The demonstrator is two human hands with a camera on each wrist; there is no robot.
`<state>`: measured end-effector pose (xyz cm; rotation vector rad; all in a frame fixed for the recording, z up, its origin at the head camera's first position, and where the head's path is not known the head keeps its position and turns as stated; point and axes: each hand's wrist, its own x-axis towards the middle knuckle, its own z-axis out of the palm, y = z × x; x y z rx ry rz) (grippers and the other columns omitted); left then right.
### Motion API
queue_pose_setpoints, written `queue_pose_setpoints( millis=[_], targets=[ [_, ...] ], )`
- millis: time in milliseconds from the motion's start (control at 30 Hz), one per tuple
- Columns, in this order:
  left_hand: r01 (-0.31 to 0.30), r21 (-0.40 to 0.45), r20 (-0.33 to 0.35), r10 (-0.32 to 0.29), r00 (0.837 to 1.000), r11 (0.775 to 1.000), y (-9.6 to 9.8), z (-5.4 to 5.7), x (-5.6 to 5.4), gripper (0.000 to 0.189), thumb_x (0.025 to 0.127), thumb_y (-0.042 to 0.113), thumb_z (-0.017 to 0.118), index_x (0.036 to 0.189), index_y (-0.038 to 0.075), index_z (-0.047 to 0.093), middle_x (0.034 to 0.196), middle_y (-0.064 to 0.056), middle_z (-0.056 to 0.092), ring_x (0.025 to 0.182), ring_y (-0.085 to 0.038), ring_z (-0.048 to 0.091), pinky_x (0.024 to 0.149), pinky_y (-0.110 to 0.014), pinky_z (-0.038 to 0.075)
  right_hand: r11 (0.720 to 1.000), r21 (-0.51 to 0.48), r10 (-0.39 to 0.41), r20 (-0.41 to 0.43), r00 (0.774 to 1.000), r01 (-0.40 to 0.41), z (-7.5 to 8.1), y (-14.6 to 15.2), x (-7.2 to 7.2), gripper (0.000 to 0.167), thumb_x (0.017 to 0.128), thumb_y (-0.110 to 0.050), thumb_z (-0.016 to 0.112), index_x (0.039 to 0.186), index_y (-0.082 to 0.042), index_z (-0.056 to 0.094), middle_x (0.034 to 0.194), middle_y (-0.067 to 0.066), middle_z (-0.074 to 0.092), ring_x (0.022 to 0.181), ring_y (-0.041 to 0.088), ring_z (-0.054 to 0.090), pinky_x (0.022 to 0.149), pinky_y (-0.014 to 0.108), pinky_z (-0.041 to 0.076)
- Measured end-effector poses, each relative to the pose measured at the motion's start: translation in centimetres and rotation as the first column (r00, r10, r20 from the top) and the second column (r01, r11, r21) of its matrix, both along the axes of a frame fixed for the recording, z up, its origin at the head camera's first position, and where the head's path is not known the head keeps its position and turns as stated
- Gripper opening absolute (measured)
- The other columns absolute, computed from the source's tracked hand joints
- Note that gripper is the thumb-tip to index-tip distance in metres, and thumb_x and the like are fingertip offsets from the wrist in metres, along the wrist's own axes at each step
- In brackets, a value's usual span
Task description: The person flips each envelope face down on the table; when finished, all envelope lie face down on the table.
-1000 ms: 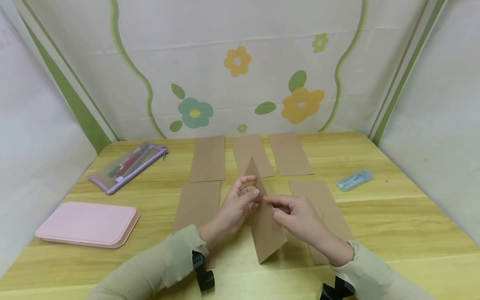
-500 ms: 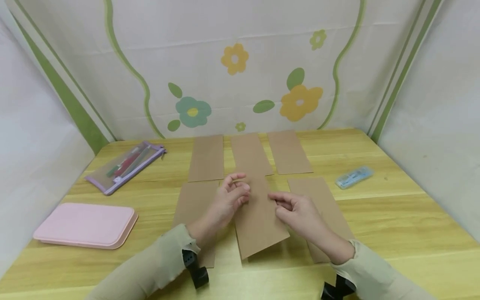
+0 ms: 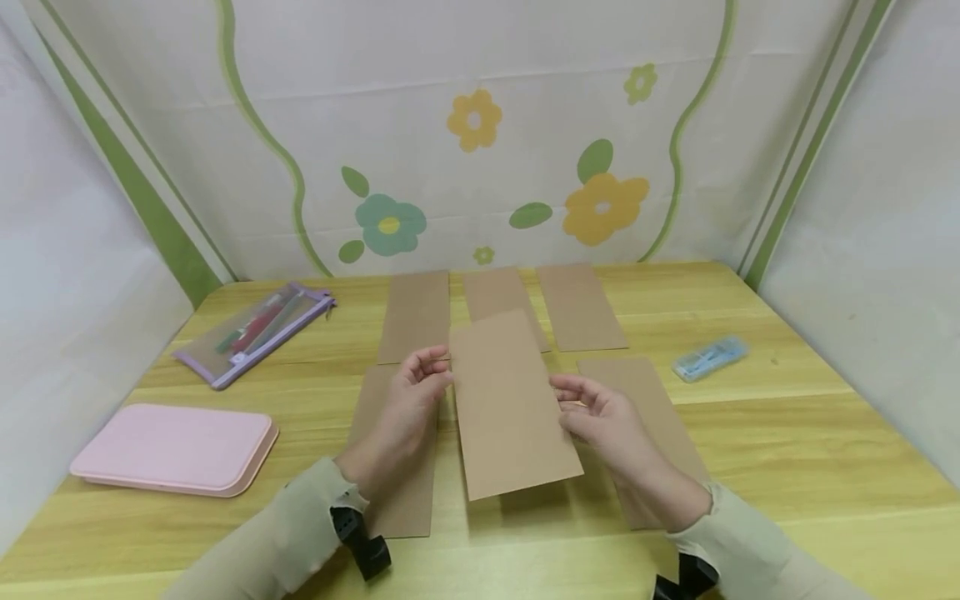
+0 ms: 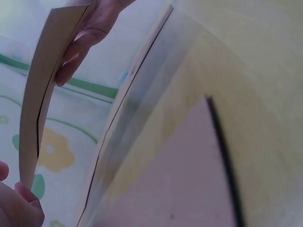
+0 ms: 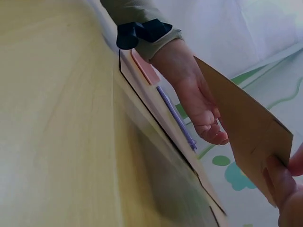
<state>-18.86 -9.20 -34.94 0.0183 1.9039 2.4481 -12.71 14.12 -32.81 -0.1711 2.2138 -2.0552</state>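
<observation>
A brown cardboard sheet (image 3: 513, 408) is held above the table, its broad face toward the head camera and its near end raised off the wood. My left hand (image 3: 401, 417) pinches its left edge between thumb and fingers. At the opposite edge, my right hand (image 3: 611, 425) grips it the same way. The right wrist view shows the underside of the sheet (image 5: 251, 127), with the right fingers (image 5: 281, 177) against it. In the left wrist view the sheet (image 4: 42, 80) appears nearly edge-on and slightly bent.
Brown sheets lie flat around: three at the back, including one (image 3: 414, 317), one at left (image 3: 401, 492), one at right (image 3: 637, 400). A pink case (image 3: 176, 446) and a purple-edged pencil pouch (image 3: 258, 333) lie left; a small blue case (image 3: 709, 359) lies right.
The cardboard sheet has turned from nearly edge-on to face-up. My left hand has moved left to its left edge, and the right hand shifted slightly right.
</observation>
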Motion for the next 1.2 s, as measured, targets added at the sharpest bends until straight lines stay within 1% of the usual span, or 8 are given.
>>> queue_pose_setpoints(
  millis=[133, 267, 333, 567, 733, 867, 1033, 1200],
  targets=[
    [0.011, -0.029, -0.002, -0.011, 1.0, 1.0, -0.1, -0.4, 0.2, 0.038, 0.081, -0.01, 0.053, 0.119, -0.007, 0.048, 0.092, 0.0, 0.048, 0.086, -0.009, 0.046, 0.069, -0.017, 0.041, 0.998, -0.057, 0.044, 0.058, 0.997, -0.041, -0.5, 0.2, -0.1, 0.059, 0.079, 0.008, 0.049, 0.136, 0.009, 0.032, 0.104, 0.006, 0.049, 0.072, 0.003, 0.047, 0.059, 0.012, 0.04],
    [0.054, -0.024, 0.016, -0.054, 0.998, 0.998, 0.0, -0.7, 0.2, 0.042, 0.081, -0.012, 0.051, 0.122, -0.006, 0.048, 0.09, 0.0, 0.047, 0.081, -0.008, 0.047, 0.067, -0.018, 0.042, 0.993, -0.098, 0.076, 0.095, 0.993, -0.067, -1.1, 0.1, -0.1, 0.066, 0.079, 0.008, 0.049, 0.14, 0.007, 0.024, 0.102, 0.005, 0.047, 0.062, 0.003, 0.038, 0.054, 0.015, 0.031],
    [0.075, -0.017, 0.033, -0.075, 0.997, 0.997, 0.0, -0.8, 0.3, 0.045, 0.081, -0.012, 0.051, 0.125, -0.003, 0.048, 0.09, -0.001, 0.047, 0.078, -0.008, 0.047, 0.066, -0.018, 0.043, 0.992, -0.1, 0.091, 0.104, 0.99, -0.08, -1.4, 0.2, -0.1, 0.068, 0.079, 0.009, 0.049, 0.141, 0.005, 0.024, 0.1, 0.005, 0.047, 0.064, 0.003, 0.041, 0.056, 0.015, 0.034],
    [0.142, -0.06, 0.095, -0.136, 0.986, 0.988, 0.3, -1.4, 0.6, 0.053, 0.081, -0.012, 0.053, 0.132, 0.002, 0.045, 0.089, -0.002, 0.049, 0.072, -0.009, 0.049, 0.064, -0.018, 0.045, 0.989, -0.02, 0.15, 0.15, 0.977, -0.148, -1.9, 0.7, 0.0, 0.077, 0.079, 0.005, 0.056, 0.146, -0.005, 0.021, 0.082, 0.002, 0.049, 0.059, 0.006, 0.042, 0.052, 0.017, 0.039],
    [0.209, -0.101, 0.124, -0.196, 0.973, 0.973, 0.4, -1.8, 0.7, 0.055, 0.081, -0.009, 0.055, 0.134, 0.0, 0.044, 0.09, -0.004, 0.049, 0.073, -0.01, 0.049, 0.065, -0.018, 0.045, 0.982, 0.051, 0.171, 0.169, 0.971, -0.182, -2.1, 1.1, -0.1, 0.083, 0.079, 0.002, 0.058, 0.148, -0.004, 0.012, 0.071, 0.0, 0.053, 0.058, 0.007, 0.049, 0.055, 0.021, 0.05],
    [0.246, -0.134, 0.166, -0.223, 0.961, 0.96, 0.3, -2.0, 0.9, 0.055, 0.08, -0.008, 0.057, 0.133, -0.001, 0.044, 0.093, -0.005, 0.049, 0.075, -0.011, 0.05, 0.067, -0.019, 0.046, 0.972, 0.109, 0.181, 0.207, 0.962, -0.206, -2.2, 1.3, -0.3, 0.084, 0.08, 0.001, 0.058, 0.147, 0.002, 0.007, 0.068, 0.0, 0.054, 0.06, 0.01, 0.053, 0.058, 0.027, 0.054],
    [0.289, -0.193, 0.192, -0.253, 0.948, 0.938, 0.4, -2.1, 1.1, 0.057, 0.078, -0.009, 0.058, 0.133, -0.004, 0.043, 0.096, -0.008, 0.05, 0.078, -0.012, 0.051, 0.069, -0.021, 0.047, 0.964, 0.154, 0.177, 0.245, 0.953, -0.219, -2.3, 1.4, -0.4, 0.084, 0.081, -0.001, 0.059, 0.146, 0.005, 0.006, 0.066, 0.002, 0.054, 0.06, 0.013, 0.056, 0.058, 0.031, 0.055],
    [0.297, -0.265, 0.188, -0.253, 0.949, 0.917, 0.7, -2.1, 1.1, 0.057, 0.077, -0.012, 0.058, 0.132, -0.006, 0.044, 0.096, -0.009, 0.05, 0.079, -0.012, 0.05, 0.067, -0.02, 0.046, 0.955, 0.217, 0.142, 0.272, 0.952, -0.204, -2.4, 1.3, -0.6, 0.085, 0.081, -0.006, 0.063, 0.146, 0.004, 0.01, 0.067, 0.003, 0.056, 0.06, 0.013, 0.056, 0.056, 0.033, 0.055]
  ],
)
